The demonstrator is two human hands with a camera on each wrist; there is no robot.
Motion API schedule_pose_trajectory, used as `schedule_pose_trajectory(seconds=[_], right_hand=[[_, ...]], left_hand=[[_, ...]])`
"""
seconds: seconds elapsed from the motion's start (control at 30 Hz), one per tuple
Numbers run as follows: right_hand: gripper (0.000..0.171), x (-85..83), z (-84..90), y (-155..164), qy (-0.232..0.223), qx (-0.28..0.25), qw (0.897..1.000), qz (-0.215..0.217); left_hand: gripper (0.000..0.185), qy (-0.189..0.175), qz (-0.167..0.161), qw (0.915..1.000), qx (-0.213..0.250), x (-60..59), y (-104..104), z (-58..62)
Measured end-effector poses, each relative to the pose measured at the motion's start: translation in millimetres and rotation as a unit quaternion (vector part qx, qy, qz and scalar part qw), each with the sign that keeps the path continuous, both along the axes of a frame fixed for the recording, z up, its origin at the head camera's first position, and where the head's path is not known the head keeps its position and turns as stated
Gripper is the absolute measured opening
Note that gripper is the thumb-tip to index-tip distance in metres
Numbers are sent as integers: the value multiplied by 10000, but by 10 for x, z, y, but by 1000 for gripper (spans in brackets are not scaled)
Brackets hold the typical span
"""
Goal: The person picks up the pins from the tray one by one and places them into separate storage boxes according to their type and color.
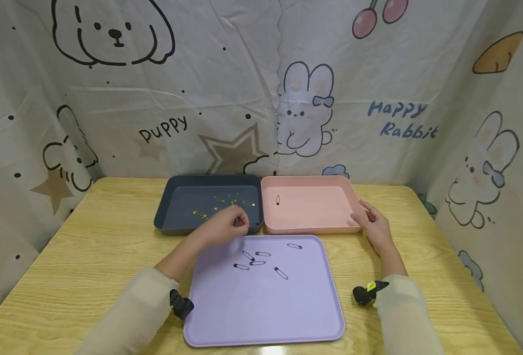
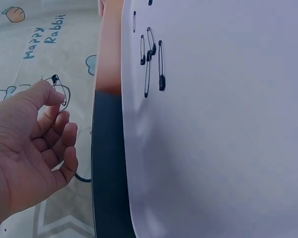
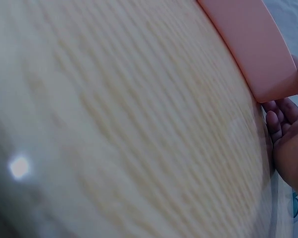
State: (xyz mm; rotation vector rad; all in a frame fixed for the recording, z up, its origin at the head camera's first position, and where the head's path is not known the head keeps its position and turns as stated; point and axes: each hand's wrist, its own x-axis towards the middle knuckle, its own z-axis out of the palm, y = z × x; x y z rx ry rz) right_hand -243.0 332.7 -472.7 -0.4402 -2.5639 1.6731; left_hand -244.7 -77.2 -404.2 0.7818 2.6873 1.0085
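Note:
In the left wrist view, my left hand (image 1: 227, 224) pinches a black-headed safety pin (image 2: 60, 89) between thumb and forefinger, its other fingers loosely curled. In the head view this hand hovers above the near right part of the dark blue tray (image 1: 166, 217), which contains several yellow safety pins (image 1: 200, 214). My right hand (image 1: 377, 229) grips the right end of the pink tray (image 1: 315, 209), thumb over the rim and fingers outside. One dark safety pin (image 1: 278, 200) lies inside the pink tray. Several black safety pins (image 1: 281, 273) are spread over the upper part of the purple tray (image 1: 266, 310).
The dark blue and pink trays stand side by side at the back of the wooden table (image 1: 88, 246). In front of them lies the purple tray. A printed cloth (image 1: 243, 88) hangs behind the table and along both sides.

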Motion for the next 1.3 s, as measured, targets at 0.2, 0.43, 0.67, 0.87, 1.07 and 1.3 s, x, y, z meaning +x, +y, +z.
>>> schedule_pose_trajectory(seconds=[0.2, 0.43, 0.67, 0.87, 1.07, 1.3], right_hand=[[71, -13, 3, 9, 31, -21, 10000, -6], [72, -19, 12, 20, -95, 69, 9999, -24], [72, -6, 9, 31, -10, 30, 10000, -47], [72, 10, 4, 37, -12, 72, 10000, -64], [71, 0, -19, 43, 22, 42, 10000, -74], [70, -15, -27, 10, 111, 0, 9999, -5]], left_hand=[[4, -5, -35, 10000, 25, -88, 117, 17], [6, 69, 8, 9999, 104, -188, 239, 26], [7, 88, 130, 9998, 124, -255, 341, 46], [8, 80, 183, 9996, 190, -302, 425, 60], [8, 7, 163, 9992, 370, -368, 482, 63], [8, -55, 307, 9984, 466, -420, 522, 44]])
